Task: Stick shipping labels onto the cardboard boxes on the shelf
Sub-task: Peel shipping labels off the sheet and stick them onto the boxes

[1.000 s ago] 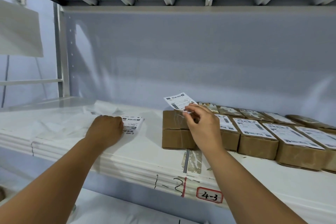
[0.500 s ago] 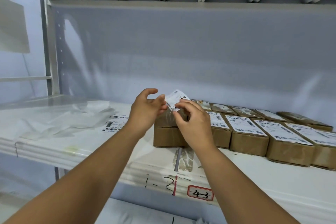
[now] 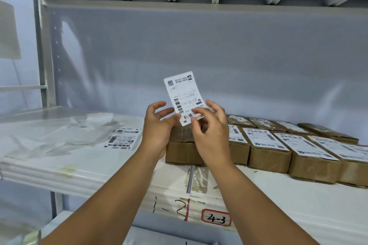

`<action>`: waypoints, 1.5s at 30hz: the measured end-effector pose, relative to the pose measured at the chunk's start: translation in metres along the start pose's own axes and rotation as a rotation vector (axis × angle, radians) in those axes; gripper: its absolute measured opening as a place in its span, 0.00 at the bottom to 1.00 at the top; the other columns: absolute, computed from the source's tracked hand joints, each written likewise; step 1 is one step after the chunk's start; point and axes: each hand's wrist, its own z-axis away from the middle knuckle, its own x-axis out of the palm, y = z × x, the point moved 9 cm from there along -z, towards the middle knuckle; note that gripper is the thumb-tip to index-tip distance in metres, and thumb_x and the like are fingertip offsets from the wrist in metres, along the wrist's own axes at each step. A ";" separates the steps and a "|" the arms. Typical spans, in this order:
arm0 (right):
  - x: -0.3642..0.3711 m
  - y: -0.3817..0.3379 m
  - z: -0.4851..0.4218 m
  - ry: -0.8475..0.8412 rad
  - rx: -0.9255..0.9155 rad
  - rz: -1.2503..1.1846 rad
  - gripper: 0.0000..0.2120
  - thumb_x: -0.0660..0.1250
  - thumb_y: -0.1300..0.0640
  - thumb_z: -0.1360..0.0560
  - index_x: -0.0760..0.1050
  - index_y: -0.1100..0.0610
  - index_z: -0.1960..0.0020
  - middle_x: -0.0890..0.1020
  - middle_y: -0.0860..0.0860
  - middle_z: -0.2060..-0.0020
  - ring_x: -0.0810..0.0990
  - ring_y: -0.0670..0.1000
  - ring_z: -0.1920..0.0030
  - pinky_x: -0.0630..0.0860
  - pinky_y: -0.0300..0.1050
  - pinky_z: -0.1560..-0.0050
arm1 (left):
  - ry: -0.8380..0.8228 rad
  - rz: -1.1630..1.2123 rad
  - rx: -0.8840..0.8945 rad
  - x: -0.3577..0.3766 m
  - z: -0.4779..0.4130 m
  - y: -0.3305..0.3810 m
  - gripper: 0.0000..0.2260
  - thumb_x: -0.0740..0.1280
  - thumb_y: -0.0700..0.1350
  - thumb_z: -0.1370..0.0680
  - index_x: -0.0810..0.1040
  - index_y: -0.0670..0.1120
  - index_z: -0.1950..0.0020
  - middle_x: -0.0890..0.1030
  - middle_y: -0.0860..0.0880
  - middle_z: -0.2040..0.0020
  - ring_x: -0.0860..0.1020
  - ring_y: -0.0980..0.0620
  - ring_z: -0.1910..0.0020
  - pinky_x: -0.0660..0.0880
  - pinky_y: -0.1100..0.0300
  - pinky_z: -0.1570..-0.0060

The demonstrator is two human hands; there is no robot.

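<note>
A white shipping label point(image 3: 183, 95) stands upright in the air above the leftmost cardboard box point(image 3: 182, 151), which has no label on its top. My left hand point(image 3: 157, 127) pinches the label's lower left edge. My right hand point(image 3: 211, 131) pinches its bottom right corner. Both hands hover just over that box. To the right, a row of several cardboard boxes point(image 3: 268, 151) lies on the white shelf point(image 3: 99, 167), each with a label on its top. A small stack of spare labels point(image 3: 121, 141) lies flat on the shelf to the left of my hands.
Crumpled clear backing sheets point(image 3: 65, 131) lie on the shelf's left part. A grey back panel point(image 3: 219, 55) closes the shelf behind, and a metal upright point(image 3: 42, 51) stands at the left. The shelf's front edge carries handwritten marks and a red-framed tag "4-3" point(image 3: 216, 220).
My left hand left the label stack and came to the label held by my right hand. Both hands raised the label, which now stands upright above the bare box.
</note>
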 end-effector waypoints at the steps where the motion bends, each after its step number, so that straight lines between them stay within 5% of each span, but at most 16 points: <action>1: -0.003 0.002 0.000 0.013 0.031 -0.017 0.09 0.66 0.58 0.24 0.78 0.52 0.44 0.66 0.45 0.34 0.74 0.44 0.42 0.73 0.34 0.42 | -0.031 -0.016 0.036 0.003 0.001 0.004 0.18 0.68 0.32 0.26 0.69 0.50 0.43 0.81 0.47 0.49 0.83 0.53 0.60 0.77 0.63 0.63; 5: -0.012 0.008 -0.001 0.065 0.135 -0.124 0.15 0.67 0.61 0.24 0.72 0.51 0.38 0.64 0.44 0.37 0.74 0.29 0.52 0.72 0.22 0.54 | -0.058 -0.104 0.115 0.005 0.006 0.011 0.21 0.68 0.33 0.26 0.67 0.52 0.40 0.83 0.51 0.60 0.83 0.55 0.60 0.78 0.61 0.55; 9: -0.010 0.016 -0.001 0.050 0.270 -0.319 0.23 0.70 0.58 0.26 0.64 0.44 0.37 0.77 0.44 0.48 0.79 0.39 0.55 0.74 0.28 0.62 | -0.002 0.101 0.075 -0.007 0.003 0.012 0.20 0.67 0.31 0.26 0.67 0.48 0.39 0.82 0.48 0.59 0.82 0.56 0.63 0.77 0.66 0.61; 12: -0.003 0.021 -0.001 -0.010 0.345 -0.422 0.26 0.72 0.57 0.28 0.63 0.43 0.36 0.83 0.46 0.57 0.83 0.44 0.56 0.79 0.39 0.56 | -0.038 0.125 0.063 -0.005 0.005 0.013 0.19 0.68 0.31 0.26 0.69 0.48 0.41 0.83 0.47 0.59 0.83 0.54 0.62 0.78 0.66 0.62; 18: -0.004 0.030 -0.004 0.028 0.413 -0.660 0.15 0.68 0.65 0.25 0.70 0.49 0.46 0.84 0.49 0.55 0.84 0.47 0.55 0.80 0.45 0.53 | -0.096 -0.030 0.131 0.007 0.013 0.018 0.13 0.68 0.43 0.24 0.70 0.49 0.42 0.85 0.48 0.60 0.84 0.51 0.60 0.79 0.61 0.58; 23: 0.000 0.029 -0.004 0.017 0.453 -0.853 0.19 0.64 0.69 0.24 0.66 0.52 0.39 0.83 0.52 0.50 0.84 0.50 0.52 0.80 0.42 0.61 | -0.039 -0.165 0.235 0.002 0.016 0.026 0.17 0.62 0.60 0.28 0.69 0.54 0.44 0.85 0.52 0.57 0.83 0.52 0.59 0.78 0.59 0.57; 26: -0.002 0.027 -0.006 0.010 0.451 -0.874 0.24 0.62 0.73 0.25 0.64 0.52 0.35 0.83 0.52 0.54 0.84 0.46 0.58 0.77 0.37 0.65 | -0.028 -0.038 0.173 0.000 0.014 0.025 0.15 0.55 0.60 0.23 0.71 0.52 0.46 0.84 0.49 0.58 0.83 0.51 0.59 0.79 0.59 0.57; 31: 0.004 0.025 -0.004 -0.048 0.482 -0.932 0.28 0.59 0.75 0.26 0.66 0.49 0.36 0.82 0.55 0.56 0.80 0.51 0.58 0.73 0.37 0.68 | -0.055 0.348 -0.051 -0.002 0.012 0.013 0.30 0.46 0.65 0.22 0.77 0.44 0.58 0.84 0.45 0.64 0.82 0.48 0.65 0.79 0.59 0.63; 37: 0.003 0.030 -0.004 -0.050 0.532 -0.909 0.29 0.61 0.73 0.26 0.69 0.46 0.35 0.82 0.57 0.51 0.83 0.54 0.57 0.79 0.47 0.59 | -0.057 0.032 0.007 -0.004 0.012 0.016 0.30 0.52 0.69 0.29 0.79 0.45 0.59 0.83 0.51 0.66 0.80 0.51 0.68 0.73 0.59 0.65; 40: 0.004 0.032 -0.003 -0.029 0.565 -1.001 0.28 0.64 0.72 0.26 0.68 0.46 0.34 0.81 0.59 0.48 0.84 0.54 0.59 0.80 0.48 0.61 | -0.143 -0.083 0.066 0.006 0.017 0.020 0.23 0.61 0.65 0.29 0.78 0.45 0.58 0.80 0.53 0.69 0.77 0.53 0.73 0.71 0.62 0.71; 43: 0.001 0.036 -0.002 0.007 0.602 -1.050 0.27 0.66 0.69 0.27 0.69 0.46 0.35 0.80 0.62 0.46 0.84 0.54 0.61 0.81 0.51 0.62 | -0.202 -0.095 0.093 0.013 0.020 0.021 0.04 0.67 0.45 0.24 0.77 0.45 0.55 0.80 0.53 0.69 0.75 0.55 0.75 0.70 0.62 0.73; 45: 0.000 0.037 -0.002 0.022 0.613 -1.073 0.26 0.66 0.69 0.26 0.68 0.48 0.34 0.80 0.62 0.47 0.84 0.54 0.61 0.81 0.51 0.62 | -0.222 -0.073 0.086 0.015 0.019 0.019 0.04 0.67 0.38 0.25 0.76 0.45 0.52 0.81 0.51 0.69 0.77 0.54 0.73 0.71 0.63 0.73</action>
